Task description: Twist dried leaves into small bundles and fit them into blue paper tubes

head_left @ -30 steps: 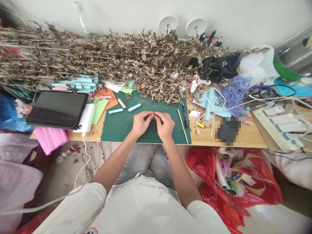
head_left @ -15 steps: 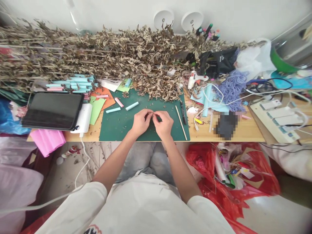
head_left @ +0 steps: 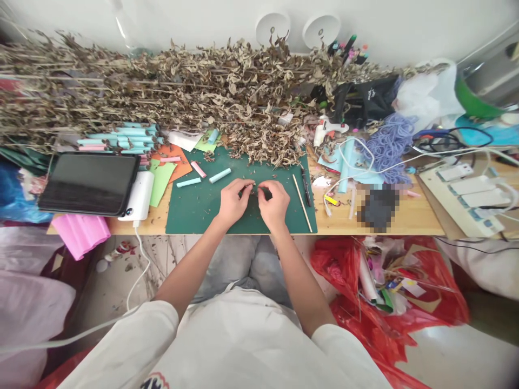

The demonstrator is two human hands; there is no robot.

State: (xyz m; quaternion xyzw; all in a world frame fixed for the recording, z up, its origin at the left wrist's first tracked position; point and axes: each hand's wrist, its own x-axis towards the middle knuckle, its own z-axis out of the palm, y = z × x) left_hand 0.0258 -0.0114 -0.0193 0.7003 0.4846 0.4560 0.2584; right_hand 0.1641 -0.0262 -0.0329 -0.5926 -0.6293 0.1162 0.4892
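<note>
Over the green cutting mat [head_left: 194, 216], my left hand [head_left: 235, 203] pinches with thumb and fingertips; a tiny bit of something brownish shows there, too small to name. Close beside it, my right hand [head_left: 274, 205] is also closed in a pinch, and whatever is in its fingers is hidden. A narrow gap parts the two hands. Beyond them lies a heap of dried leaves [head_left: 267, 143]. Two blue paper tubes [head_left: 220, 175] and a pink paper tube [head_left: 198, 169] rest on the mat. A thin wooden stick [head_left: 302, 202] and a black pen [head_left: 305, 186] lie right of my right hand.
Dried leafy stalks [head_left: 141, 92] cover the table's back. A black tablet [head_left: 89, 183] and a white power bank [head_left: 138, 197] are at left. To the right are a glue gun [head_left: 330, 128], purple yarn [head_left: 391, 146] and a power strip [head_left: 458, 200]. A red bag [head_left: 336, 270] sits below.
My hands have come slightly apart; their fingertips met before and now have a gap between them. My right hand has shifted a little to the right.
</note>
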